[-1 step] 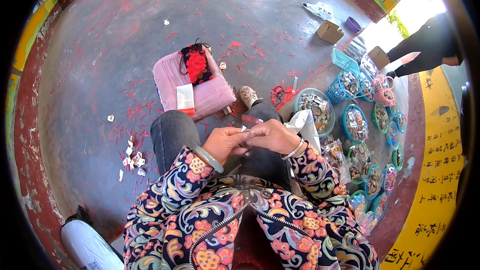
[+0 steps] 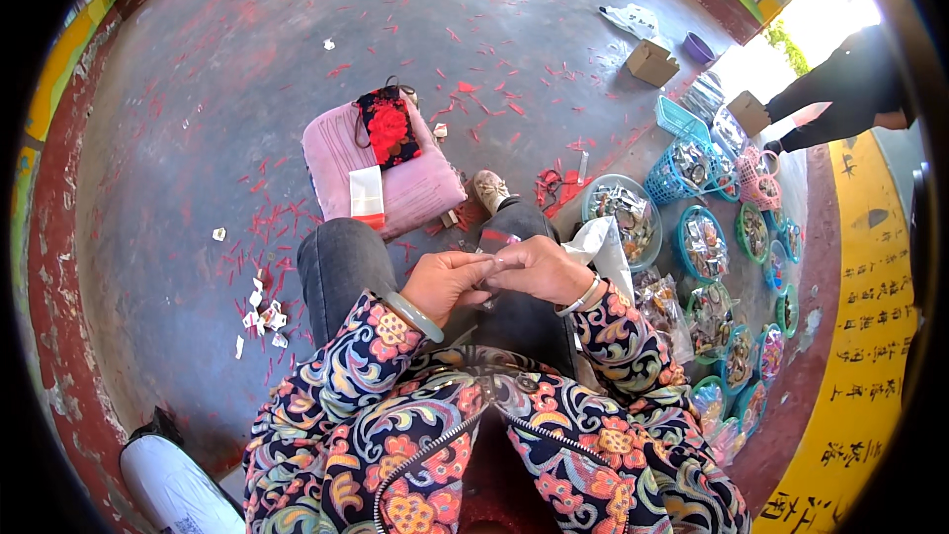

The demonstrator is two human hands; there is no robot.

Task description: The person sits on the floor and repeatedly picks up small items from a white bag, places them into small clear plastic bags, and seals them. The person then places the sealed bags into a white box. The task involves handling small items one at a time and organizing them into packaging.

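My left hand (image 2: 443, 283) and my right hand (image 2: 539, 271) meet above my lap, fingertips pinched together on a small thin pale piece (image 2: 491, 262). What the piece is cannot be made out. A green bangle (image 2: 415, 316) circles my left wrist and a pale band is on the right wrist. Both arms are in flowered sleeves. My legs in grey trousers (image 2: 336, 267) stretch forward beneath the hands, and a small red-striped packet (image 2: 499, 235) lies on the right knee.
A pink cushion (image 2: 420, 188) ahead carries a red-and-black pouch (image 2: 388, 127) and a white sachet (image 2: 366, 193). Several round baskets of packets (image 2: 704, 242) curve along my right, next to a white plastic bag (image 2: 603, 242). Cardboard boxes (image 2: 652, 61) and a person in dark clothes (image 2: 840, 89) are far right. Red scraps litter the floor.
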